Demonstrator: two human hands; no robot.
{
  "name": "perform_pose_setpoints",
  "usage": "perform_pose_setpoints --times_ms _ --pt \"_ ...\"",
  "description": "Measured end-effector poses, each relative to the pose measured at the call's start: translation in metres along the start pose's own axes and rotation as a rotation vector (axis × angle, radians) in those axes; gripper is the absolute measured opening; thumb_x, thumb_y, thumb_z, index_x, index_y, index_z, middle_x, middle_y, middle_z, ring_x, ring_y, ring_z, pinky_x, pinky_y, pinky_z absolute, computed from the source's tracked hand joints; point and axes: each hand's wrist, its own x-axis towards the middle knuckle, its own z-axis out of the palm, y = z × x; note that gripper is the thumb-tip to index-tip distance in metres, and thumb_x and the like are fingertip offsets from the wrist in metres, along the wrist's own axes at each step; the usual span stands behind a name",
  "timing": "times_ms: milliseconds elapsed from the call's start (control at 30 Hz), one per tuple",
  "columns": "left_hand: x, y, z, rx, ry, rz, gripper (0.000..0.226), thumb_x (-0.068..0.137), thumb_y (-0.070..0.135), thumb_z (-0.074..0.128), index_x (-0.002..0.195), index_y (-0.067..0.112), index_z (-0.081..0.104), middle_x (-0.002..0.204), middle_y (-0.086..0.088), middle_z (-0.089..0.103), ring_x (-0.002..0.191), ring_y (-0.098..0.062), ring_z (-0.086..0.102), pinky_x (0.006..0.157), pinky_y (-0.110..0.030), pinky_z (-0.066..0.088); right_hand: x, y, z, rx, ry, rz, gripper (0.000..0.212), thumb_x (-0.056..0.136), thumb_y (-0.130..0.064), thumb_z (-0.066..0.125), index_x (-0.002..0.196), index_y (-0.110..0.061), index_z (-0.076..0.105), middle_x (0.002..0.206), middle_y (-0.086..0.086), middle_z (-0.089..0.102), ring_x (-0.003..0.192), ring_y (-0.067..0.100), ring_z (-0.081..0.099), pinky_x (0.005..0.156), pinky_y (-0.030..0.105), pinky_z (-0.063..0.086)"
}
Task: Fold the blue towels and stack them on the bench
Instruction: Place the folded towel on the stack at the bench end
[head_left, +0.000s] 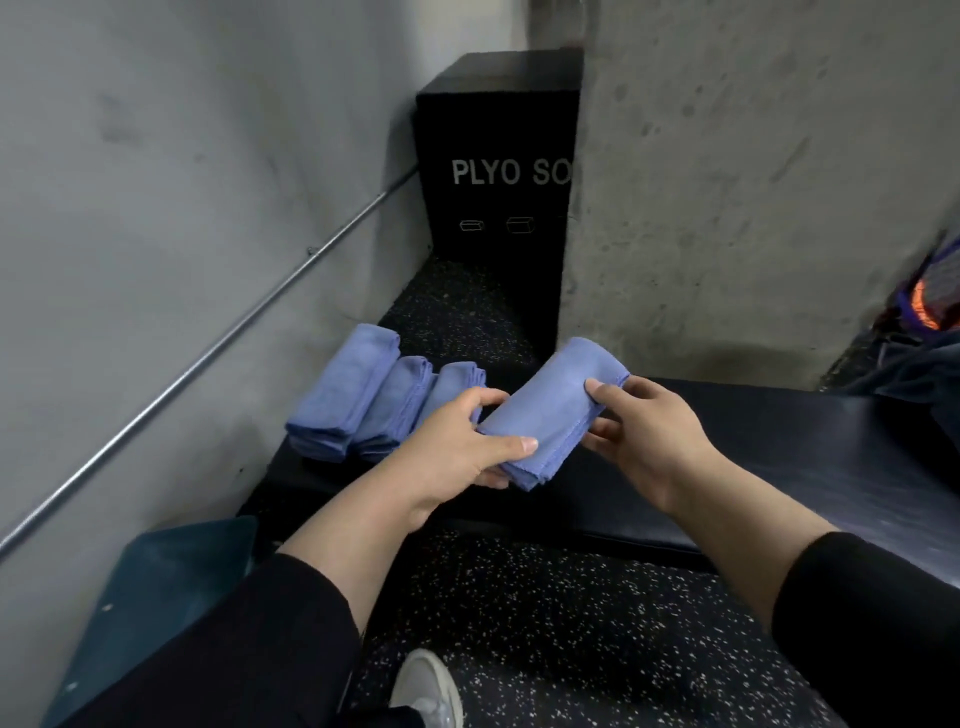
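both hands hold one folded blue towel (545, 410) in the air, a little above the dark padded surface (779, 457). the left hand (457, 447) grips the near left edge of it: the thumb lies on top, and the other fingers (485, 402) are curled around the side and under. the right hand (649, 431) pinches the right edge, with the thumb on top near the far corner and the fingers below the cloth. the towel is tilted, its far end is higher than its near end.

three more folded towels (363, 400) lie on the left end of the surface, side by side and touching each other, close to the grey wall (156, 208). a metal pipe (208, 358) runs along this wall. behind the surface stands a black box (493, 156) with the white letters "plyo so". the floor (571, 623) is black with white speckles, and a white shoe (428, 691) shows at the bottom.
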Motion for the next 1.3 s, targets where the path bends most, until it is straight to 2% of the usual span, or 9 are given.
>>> perform_pose_setpoints --times_ms 300,500,633,733,867,967,1033,1167,1300 --pt "-0.014 -0.004 -0.094 0.124 0.261 -0.039 0.042 0.09 0.032 0.072 0.127 0.029 0.053 0.099 -0.006 0.07 0.07 -0.016 0.069 0.064 -0.032 0.057 0.054 -0.012 0.112 -0.33 -0.083 -0.088 0.015 0.095 -0.011 0.067 0.104 0.001 0.067 0.102 0.022 0.069 0.09 0.03 0.072 0.071 0.037 0.062" --pt "-0.017 -0.005 -0.133 0.622 0.585 -0.008 0.031 0.09 0.031 0.063 0.121 0.025 0.064 0.119 -0.002 0.069 0.108 -0.028 0.064 0.093 -0.039 0.05 0.092 0.002 0.166 -0.545 -0.095 -0.085 0.015 0.095 -0.011 0.068 0.102 0.002 0.068 0.098 0.022 0.066 0.089 0.03 0.069 0.067 0.037 0.062" --pt "-0.018 -0.001 -0.129 0.768 0.513 0.043 0.031 0.093 0.027 0.057 0.122 0.022 0.066 0.117 -0.001 0.069 0.107 -0.025 0.062 0.085 -0.034 0.047 0.106 0.013 0.182 -0.568 -0.091 -0.042 0.019 0.094 -0.008 0.068 0.102 0.009 0.065 0.093 0.022 0.062 0.086 0.032 0.067 0.073 0.046 0.063" --pt "-0.013 -0.002 -0.127 0.867 0.298 -0.011 0.033 0.097 0.026 0.052 0.128 0.02 0.061 0.127 -0.002 0.063 0.115 -0.026 0.058 0.089 -0.033 0.046 0.114 0.02 0.184 -1.013 -0.076 -0.169 0.021 0.09 -0.019 0.072 0.091 0.002 0.067 0.082 0.016 0.066 0.081 0.036 0.067 0.076 0.046 0.06" --pt "-0.004 -0.015 -0.122 0.887 0.089 -0.076 0.012 0.096 0.028 0.052 0.089 0.018 0.054 0.1 0.001 0.057 0.099 -0.027 0.058 0.085 -0.04 0.049 0.113 0.028 0.174 -1.473 -0.053 -0.496 0.048 0.091 -0.031 0.07 0.134 -0.016 0.056 0.128 0.012 0.054 0.118 0.037 0.051 0.097 0.048 0.047" --pt "-0.002 -0.017 -0.121 0.881 0.082 -0.073 0.014 0.096 0.027 0.05 0.083 0.021 0.049 0.097 0.001 0.057 0.091 -0.023 0.057 0.077 -0.038 0.048 0.111 0.03 0.167 -1.583 -0.18 -0.742 0.024 0.098 -0.031 0.058 0.12 -0.024 0.064 0.132 0.001 0.054 0.123 0.029 0.047 0.094 0.046 0.041" --pt "-0.002 -0.016 -0.121 0.875 0.121 -0.052 0.012 0.096 0.024 0.048 0.088 0.017 0.054 0.095 0.001 0.059 0.088 -0.022 0.057 0.066 -0.035 0.043 0.112 0.033 0.163 -1.644 -0.283 -0.712 0.026 0.102 -0.033 0.048 0.122 -0.027 0.064 0.14 -0.004 0.053 0.134 0.022 0.043 0.101 0.046 0.035" --pt "-0.003 -0.005 -0.116 0.883 0.217 -0.019 0.033 0.101 0.022 0.044 0.13 0.024 0.059 0.13 0.001 0.062 0.112 -0.021 0.058 0.091 -0.036 0.049 0.109 0.032 0.15 -1.495 -0.262 -0.667 0.039 0.105 -0.034 0.044 0.143 -0.025 0.052 0.16 -0.004 0.035 0.152 0.017 0.02 0.12 0.055 0.02" --pt "-0.001 0.009 -0.101 0.79 0.315 0.025 0.042 0.102 0.023 0.044 0.143 0.028 0.052 0.14 0.002 0.059 0.121 -0.021 0.058 0.096 -0.034 0.047 0.092 0.019 0.129 -1.274 -0.16 -0.728 0.04 0.103 -0.031 0.051 0.141 -0.018 0.054 0.153 -0.001 0.045 0.146 0.017 0.035 0.119 0.044 0.03"
